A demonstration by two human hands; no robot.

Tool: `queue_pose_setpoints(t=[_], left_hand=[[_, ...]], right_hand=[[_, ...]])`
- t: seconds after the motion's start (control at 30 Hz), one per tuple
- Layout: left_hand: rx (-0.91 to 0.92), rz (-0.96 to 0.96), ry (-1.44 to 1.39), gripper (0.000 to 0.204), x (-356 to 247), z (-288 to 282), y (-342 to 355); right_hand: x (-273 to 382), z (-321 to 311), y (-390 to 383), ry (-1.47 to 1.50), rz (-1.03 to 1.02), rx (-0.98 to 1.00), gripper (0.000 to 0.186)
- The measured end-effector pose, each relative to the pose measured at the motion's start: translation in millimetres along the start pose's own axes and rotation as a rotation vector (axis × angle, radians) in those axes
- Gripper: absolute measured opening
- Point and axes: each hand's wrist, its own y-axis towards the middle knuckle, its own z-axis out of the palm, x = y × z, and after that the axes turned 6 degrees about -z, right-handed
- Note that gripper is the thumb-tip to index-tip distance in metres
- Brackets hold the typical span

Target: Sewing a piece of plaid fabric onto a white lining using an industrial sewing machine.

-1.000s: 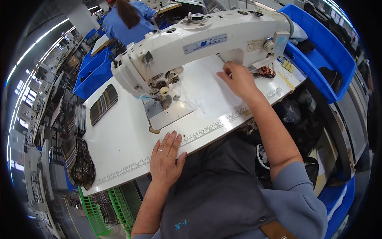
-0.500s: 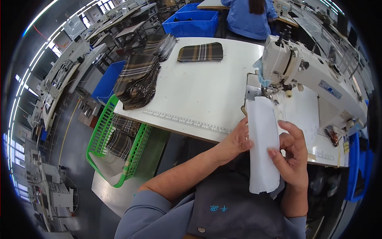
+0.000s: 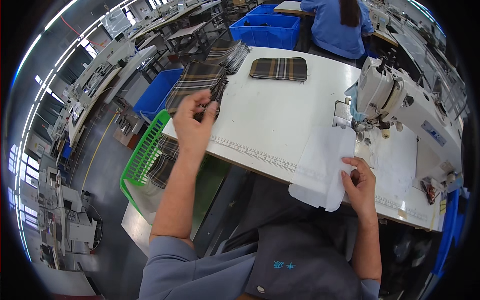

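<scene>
My left hand (image 3: 192,122) reaches out to the left edge of the white table (image 3: 280,107) and pinches the top piece of a stack of dark plaid fabric pieces (image 3: 197,82). My right hand (image 3: 359,184) holds the right edge of a white fabric piece (image 3: 322,167) that lies over the table's front edge, just in front of the white sewing machine (image 3: 405,107).
A single plaid piece (image 3: 279,68) lies at the far side of the table, another plaid stack (image 3: 230,51) beside it. A green basket (image 3: 145,155) with plaid pieces stands left of the table. Blue bins (image 3: 272,27) and a person in blue (image 3: 332,22) are behind.
My left hand has let go of the white piece and moved left to the plaid stack. My right hand has laid the white piece down on the table edge. My view turned left.
</scene>
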Motion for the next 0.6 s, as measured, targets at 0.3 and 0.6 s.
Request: queue_pose_setpoints(t=[0.3, 0.6], left_hand=[[0.172, -0.407, 0.047, 0.023, 87.2, -78.2, 58.2], [0.358, -0.379, -0.017, 0.025, 80.9, -76.3, 65.7]], right_hand=[[-19.7, 3.2, -3.0, 0.161, 0.037, -0.011, 0.028], [-13.2, -7.5, -4.8, 0.091, 0.072, 0.099, 0.027]])
